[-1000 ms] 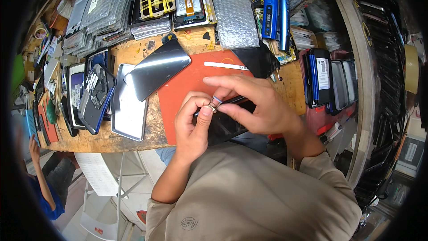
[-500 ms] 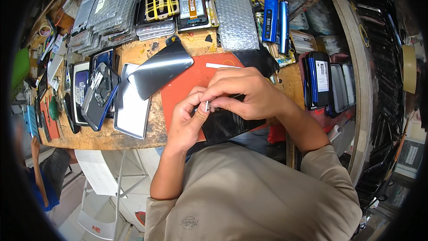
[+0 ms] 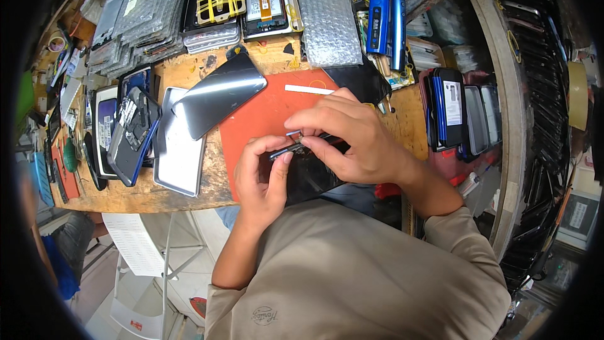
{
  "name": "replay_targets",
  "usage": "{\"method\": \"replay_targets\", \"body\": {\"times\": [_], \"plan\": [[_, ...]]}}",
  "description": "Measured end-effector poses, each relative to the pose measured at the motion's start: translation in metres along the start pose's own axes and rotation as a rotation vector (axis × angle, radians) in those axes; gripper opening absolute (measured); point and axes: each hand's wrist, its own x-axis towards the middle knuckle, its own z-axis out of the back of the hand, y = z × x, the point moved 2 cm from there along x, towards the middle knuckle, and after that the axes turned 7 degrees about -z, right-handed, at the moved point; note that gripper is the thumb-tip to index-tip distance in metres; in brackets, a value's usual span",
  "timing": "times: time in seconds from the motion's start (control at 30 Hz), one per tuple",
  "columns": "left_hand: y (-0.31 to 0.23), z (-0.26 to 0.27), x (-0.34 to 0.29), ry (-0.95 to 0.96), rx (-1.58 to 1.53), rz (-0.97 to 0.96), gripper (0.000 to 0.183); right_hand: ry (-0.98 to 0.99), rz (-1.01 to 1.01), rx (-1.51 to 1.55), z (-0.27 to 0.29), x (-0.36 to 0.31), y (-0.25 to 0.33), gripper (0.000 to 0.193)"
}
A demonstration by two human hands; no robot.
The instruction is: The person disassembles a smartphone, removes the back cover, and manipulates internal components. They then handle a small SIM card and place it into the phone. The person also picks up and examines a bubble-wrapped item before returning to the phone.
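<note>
Over an orange-red mat both of my hands are close together. My left hand is closed, its thumb and fingers gripping a small dark, narrow part. Just beside it, my right hand pinches a small piece with a bluish end, which is close to or touching the dark part; I cannot tell its exact kind. Beneath the hands lies a glossy black flat panel, partly hidden by them. A white strip rests on the mat beyond my right hand.
Left of the mat, a shiny dark panel overlaps a pale phone-sized frame. Bubble-wrapped stacks, opened phones and a blue tool crowd the bench's far side. Phone cases stand right; a folding chair is below left.
My hands have separated slightly, and the dark narrow part now shows between them. The small piece in my right fingers has tilted from upright to sideways. The view has shifted a little.
</note>
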Motion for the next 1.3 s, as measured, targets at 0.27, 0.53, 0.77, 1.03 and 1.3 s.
{"method": "replay_targets", "body": {"times": [0.27, 0.53, 0.77, 1.03, 1.3], "plan": [[0.000, 0.002, -0.006, 0.019, 0.146, -0.157, 0.027, 0.009, 0.027, -0.046, -0.003, -0.006, 0.004, 0.033], [0.000, 0.003, -0.006, 0.018, 0.167, -0.181, 0.029, -0.006, 0.023, -0.058, -0.006, -0.008, 0.005, 0.025], [-0.010, 0.003, 0.001, 0.020, 0.184, -0.140, 0.020, 0.029, 0.057, -0.078, -0.006, -0.006, 0.005, 0.023], [-0.034, 0.008, 0.021, 0.162, 0.417, -0.170, 0.007, 0.103, 0.113, -0.104, -0.001, -0.002, 0.006, 0.028], [-0.040, 0.008, 0.022, 0.164, 0.413, -0.094, 0.007, -0.004, 0.247, -0.029, -0.008, -0.006, -0.008, 0.015]]}}
